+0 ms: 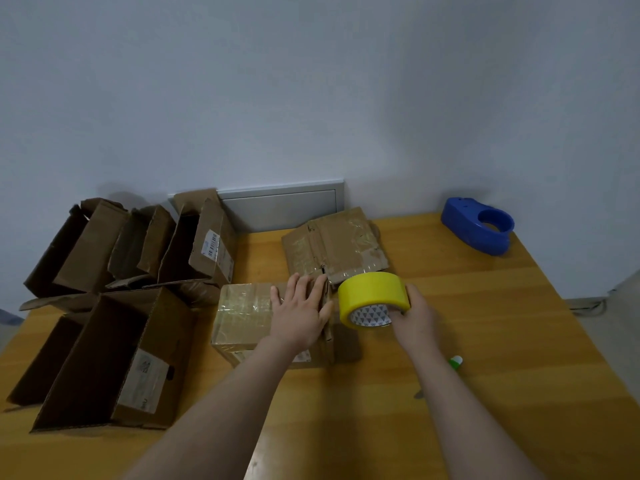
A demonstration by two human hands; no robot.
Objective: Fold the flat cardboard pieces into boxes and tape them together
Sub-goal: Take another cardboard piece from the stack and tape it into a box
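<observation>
A small cardboard box (242, 317), folded up and covered in old clear tape, stands on the wooden table (485, 341) in front of me. My left hand (299, 311) lies flat on its top with the fingers spread, pressing the flaps down. Just right of the box, my right hand (414, 315) grips a yellow roll of tape (372, 294), held on edge level with the box's top. A flattened cardboard piece (341, 245) with tape remains lies behind the box and the roll.
Several open, folded-up cardboard boxes (114, 355) crowd the table's left side, some on their sides (201, 247). A blue tape dispenser (479, 225) sits at the far right corner. A small green-and-white object (455, 361) lies by my right forearm. A wall stands behind.
</observation>
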